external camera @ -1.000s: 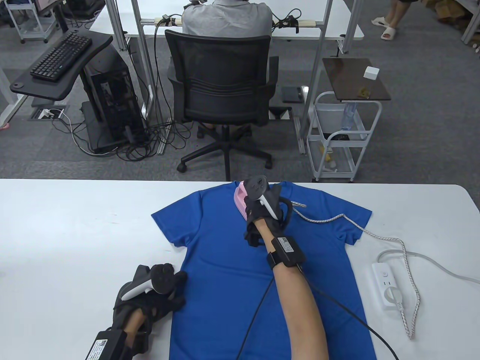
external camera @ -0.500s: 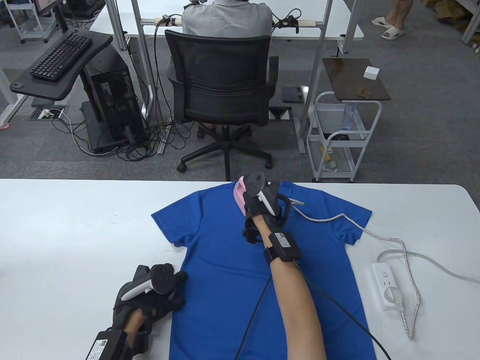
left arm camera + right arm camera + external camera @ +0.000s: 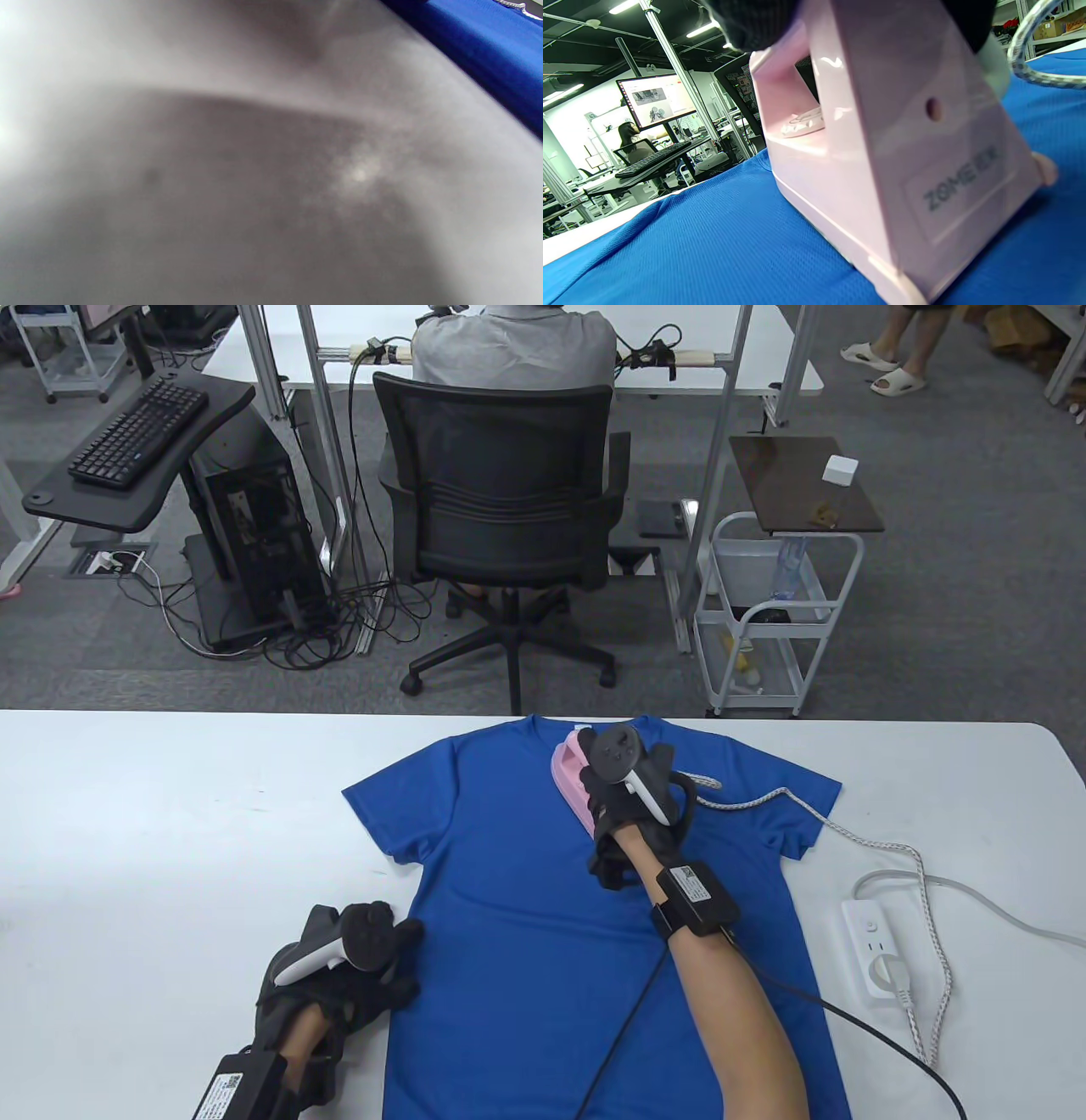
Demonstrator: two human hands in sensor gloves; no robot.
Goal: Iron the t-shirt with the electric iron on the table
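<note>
Table view, read left to right. One left hand [image 3: 339, 976] rests on the white table [image 3: 170, 814] at the lower left hem of the single blue t-shirt [image 3: 509, 882]; its fingers appear to press the fabric edge, but whether they are spread or together cannot be told, and the left wrist view is blurred to grey with only a strip of blue at its upper right. The t-shirt lies flat, front up, collar toward the far table edge. One right hand [image 3: 624, 797] grips the handle of the single pink electric iron [image 3: 570, 776], fingers wrapped around it, with the soleplate flat on the upper chest just right of the collar; the right wrist view confirms the soleplate touching the cloth. One braided power cord [image 3: 848, 836] runs across the right sleeve to one white power strip [image 3: 874, 950].

Risks, as judged: the iron, if left to dwell in one spot, could scorch the thin knit; the slack cord lying over the sleeve could drag and wrinkle that sleeve, or snag, as the iron travels; with only one hem corner anchored, the shirt could bunch ahead of the soleplate.
</note>
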